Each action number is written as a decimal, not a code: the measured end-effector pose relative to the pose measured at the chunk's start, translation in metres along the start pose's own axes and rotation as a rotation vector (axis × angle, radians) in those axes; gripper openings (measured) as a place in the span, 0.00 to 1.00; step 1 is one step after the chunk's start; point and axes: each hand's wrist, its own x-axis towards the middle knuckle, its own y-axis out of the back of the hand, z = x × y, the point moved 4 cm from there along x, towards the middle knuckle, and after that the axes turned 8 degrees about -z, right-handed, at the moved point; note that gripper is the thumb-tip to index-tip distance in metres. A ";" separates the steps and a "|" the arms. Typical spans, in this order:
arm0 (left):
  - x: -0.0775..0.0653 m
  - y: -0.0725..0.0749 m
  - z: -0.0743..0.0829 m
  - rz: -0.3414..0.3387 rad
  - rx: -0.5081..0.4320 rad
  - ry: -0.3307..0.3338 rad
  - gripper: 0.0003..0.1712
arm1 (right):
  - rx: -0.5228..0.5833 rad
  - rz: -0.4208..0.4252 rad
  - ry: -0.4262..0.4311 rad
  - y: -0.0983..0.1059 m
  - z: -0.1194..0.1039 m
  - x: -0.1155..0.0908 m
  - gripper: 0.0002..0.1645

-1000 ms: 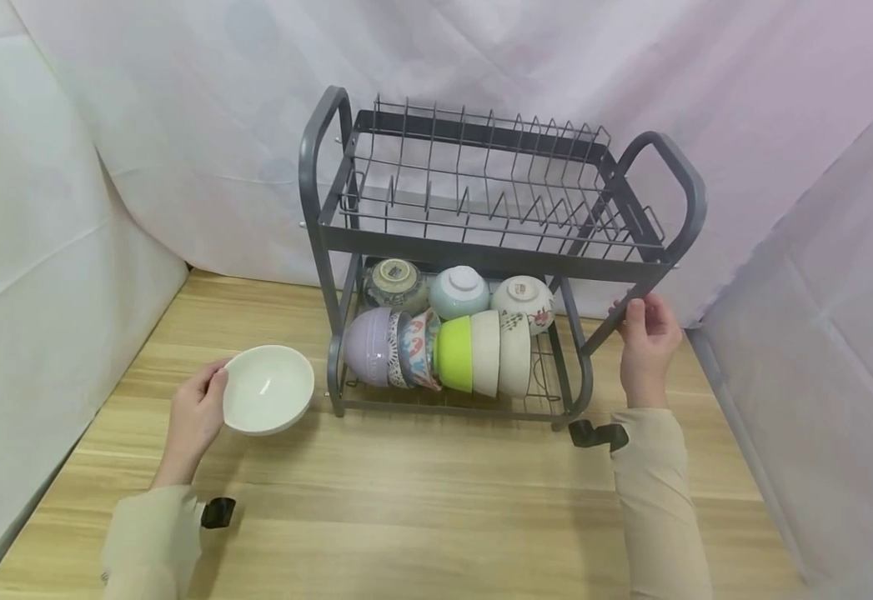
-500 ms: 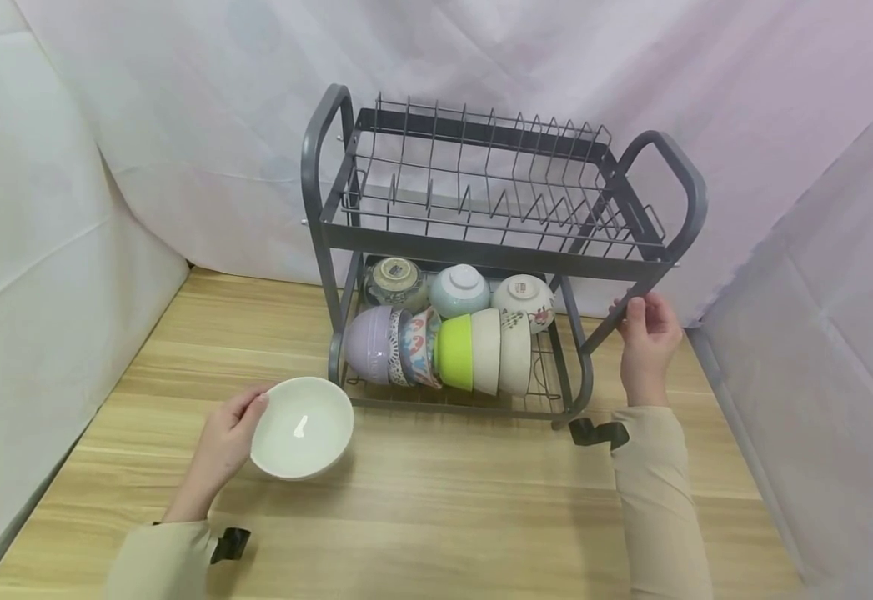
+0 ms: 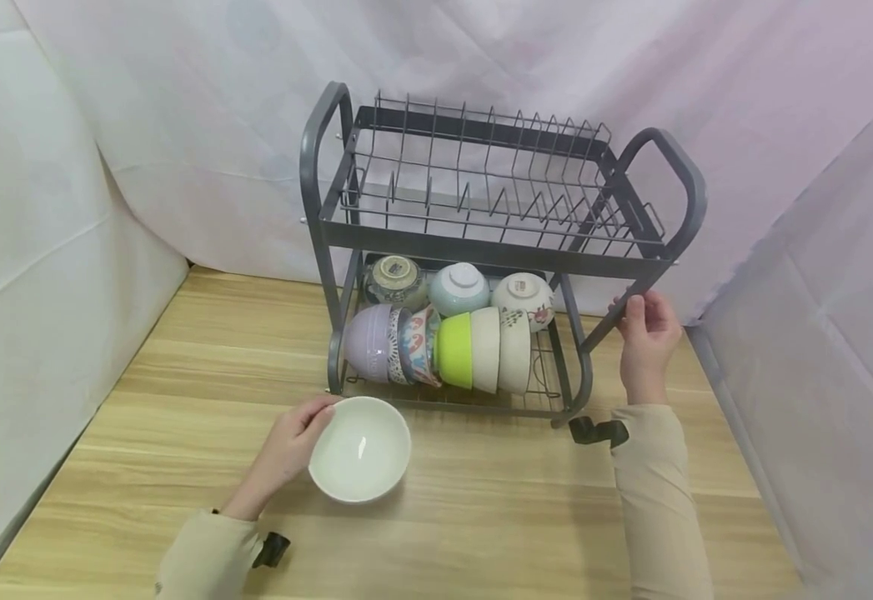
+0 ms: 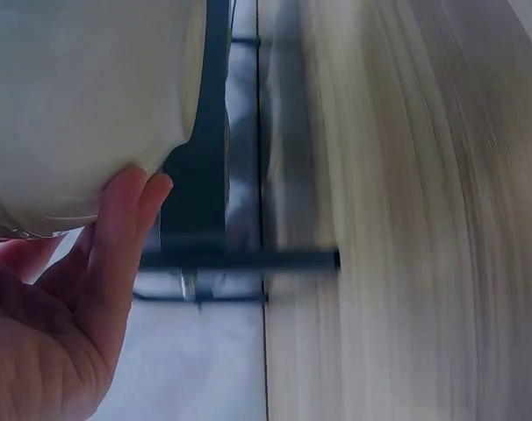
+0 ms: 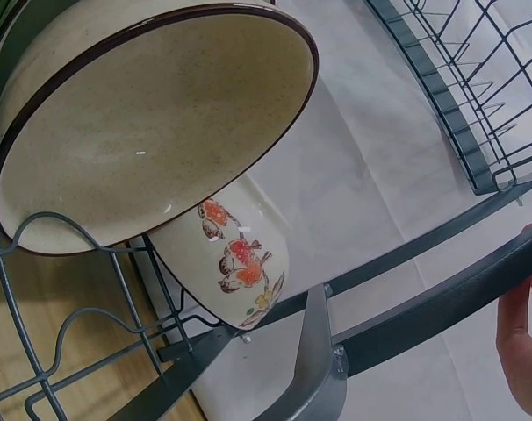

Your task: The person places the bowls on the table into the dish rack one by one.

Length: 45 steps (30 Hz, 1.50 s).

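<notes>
A white bowl is pinched at its rim by my left hand, in front of the rack's lower left corner and above the table. In the left wrist view the bowl's outer wall fills the upper left, with the fingers against its edge. My right hand grips the right front leg of the dark two-tier dish rack; in the right wrist view only part of that hand shows. On the lower tier a purple bowl, a lime green bowl and several patterned or cream ones lie on their sides in a row.
Behind that row, a dark patterned bowl, a pale blue bowl and a white flowered bowl stand upside down. Wire dividers line the upper tier. White cloth hangs behind and beside the wooden table.
My left hand has carried the white bowl to the right and toward the front, from left of the rack to before its lower left corner. My right hand keeps its place on the leg.
</notes>
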 end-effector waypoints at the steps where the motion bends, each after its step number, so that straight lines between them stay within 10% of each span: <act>1: 0.001 -0.004 0.003 -0.013 -0.009 -0.013 0.12 | 0.008 0.004 -0.003 0.000 0.000 0.000 0.02; 18: 0.019 -0.057 0.025 -0.184 -0.064 -0.095 0.12 | -0.064 0.052 -0.021 0.000 0.005 -0.003 0.02; 23: 0.022 -0.068 0.028 -0.210 -0.061 -0.094 0.12 | -0.391 0.070 0.033 -0.004 -0.006 -0.014 0.12; 27: 0.024 -0.074 0.030 -0.223 -0.047 -0.079 0.12 | -0.602 0.047 0.233 -0.018 -0.027 -0.042 0.19; 34: 0.028 -0.081 0.031 -0.246 -0.038 -0.078 0.14 | -0.669 -0.547 0.631 -0.065 -0.050 -0.116 0.19; 40: 0.031 -0.082 0.031 -0.245 -0.006 -0.097 0.12 | -0.803 -0.992 0.642 -0.082 -0.041 -0.183 0.18; 45: 0.033 -0.082 0.032 -0.266 -0.016 -0.103 0.13 | -0.998 -1.203 0.599 -0.084 -0.031 -0.214 0.27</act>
